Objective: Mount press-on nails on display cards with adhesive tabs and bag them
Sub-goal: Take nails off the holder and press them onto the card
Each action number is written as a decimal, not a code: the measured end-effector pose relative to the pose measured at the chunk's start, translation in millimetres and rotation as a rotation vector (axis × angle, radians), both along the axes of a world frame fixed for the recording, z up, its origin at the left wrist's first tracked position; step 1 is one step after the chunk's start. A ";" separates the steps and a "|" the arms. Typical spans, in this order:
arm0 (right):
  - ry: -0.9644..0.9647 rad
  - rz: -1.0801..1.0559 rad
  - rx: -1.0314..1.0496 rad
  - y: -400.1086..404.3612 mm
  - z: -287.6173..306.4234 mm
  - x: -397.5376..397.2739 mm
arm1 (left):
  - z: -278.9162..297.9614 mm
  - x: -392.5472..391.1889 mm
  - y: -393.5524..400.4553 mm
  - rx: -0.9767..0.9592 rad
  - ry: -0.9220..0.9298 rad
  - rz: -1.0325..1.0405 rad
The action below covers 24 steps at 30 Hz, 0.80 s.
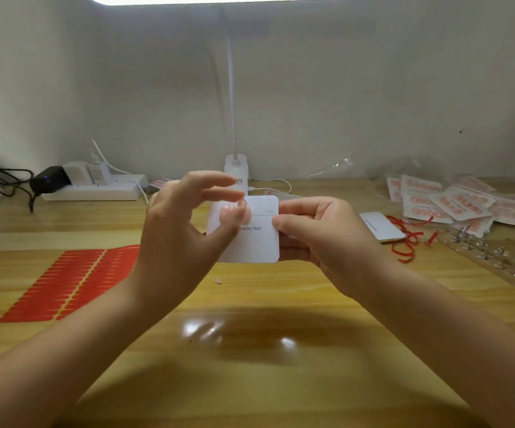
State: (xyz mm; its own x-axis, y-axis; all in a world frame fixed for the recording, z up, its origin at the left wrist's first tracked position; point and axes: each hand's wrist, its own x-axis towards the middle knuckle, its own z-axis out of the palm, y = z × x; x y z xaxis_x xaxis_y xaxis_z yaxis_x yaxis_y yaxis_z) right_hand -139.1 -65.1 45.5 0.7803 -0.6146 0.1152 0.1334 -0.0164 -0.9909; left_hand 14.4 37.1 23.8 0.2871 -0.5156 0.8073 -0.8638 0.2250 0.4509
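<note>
Above the desk (250, 304), right hand (321, 233) pinches white display card (259, 242) at its edge; left hand (182, 223) presses pink nail (234, 211) onto card, remaining fingers extended.

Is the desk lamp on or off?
On. The desk lamp has its head glowing bright white along the top edge, with glare reflected on the table.

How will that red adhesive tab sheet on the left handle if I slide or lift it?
The red tab sheet lies dead flat and looks thin, so probably floppy and light. On the glossy table it may skate rather than lift; start at an edge.
</note>
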 end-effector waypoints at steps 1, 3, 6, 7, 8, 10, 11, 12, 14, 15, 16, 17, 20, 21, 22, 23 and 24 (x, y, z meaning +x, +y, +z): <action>-0.003 -0.008 -0.016 1.1 0.3 -0.1 | 0.3 -1.4 -0.4 0.017 -0.028 -0.009; -0.012 -0.018 -0.051 3.0 1.0 -0.9 | 0.0 -3.1 -1.0 0.027 -0.070 -0.012; -0.018 -0.016 -0.101 5.9 2.3 -2.1 | -0.5 -3.8 -1.8 0.026 -0.092 -0.009; -0.022 -0.013 -0.104 6.8 2.9 -2.3 | -0.7 -3.3 -1.9 0.020 -0.093 -0.009; -0.025 -0.010 -0.105 7.3 3.5 -2.1 | -0.9 -2.9 -1.9 0.014 -0.093 -0.010; -0.029 -0.009 -0.110 8.4 4.0 -2.0 | -1.6 -2.3 -1.9 0.008 -0.089 -0.013; -0.034 -0.012 -0.112 8.7 4.1 -1.9 | -2.0 -2.2 -1.8 0.010 -0.085 -0.011; -0.040 -0.014 -0.114 8.8 3.9 -1.8 | -2.6 -2.1 -1.7 0.013 -0.083 -0.004; -0.051 -0.012 -0.116 8.7 3.3 -1.2 | -3.6 -1.8 -1.6 0.018 -0.098 0.021; -0.054 -0.009 -0.118 8.6 3.1 -0.9 | -4.1 -1.9 -1.5 0.018 -0.108 0.032; -0.055 -0.004 -0.121 8.5 2.9 -0.7 | -4.3 -1.9 -1.3 0.017 -0.114 0.038; -0.059 0.000 -0.122 8.2 3.0 -0.7 | -4.5 -2.2 -1.1 0.013 -0.114 0.042; -0.074 0.013 -0.121 8.1 3.6 -1.7 | -4.3 -4.5 0.0 -0.005 -0.050 0.022; -0.075 0.014 -0.123 8.2 3.8 -1.8 | -3.7 -5.2 0.3 -0.008 -0.022 0.009; -0.076 0.015 -0.124 8.4 3.7 -1.9 | -3.5 -5.7 0.8 -0.009 -0.008 0.002; -0.077 0.014 -0.124 8.5 3.5 -1.7 | -3.4 -6.1 1.1 -0.009 -0.009 0.003; -0.078 0.013 -0.125 8.6 3.3 -1.6 | -3.7 -6.5 1.4 -0.006 -0.016 0.007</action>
State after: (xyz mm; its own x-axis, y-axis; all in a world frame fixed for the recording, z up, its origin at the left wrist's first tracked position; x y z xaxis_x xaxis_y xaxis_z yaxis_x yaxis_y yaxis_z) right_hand -140.7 -56.6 48.8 0.7740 -0.5814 0.2509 0.2110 -0.1368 -0.9679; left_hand 8.0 38.5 20.1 0.2775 -0.5085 0.8151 -0.8724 0.2219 0.4355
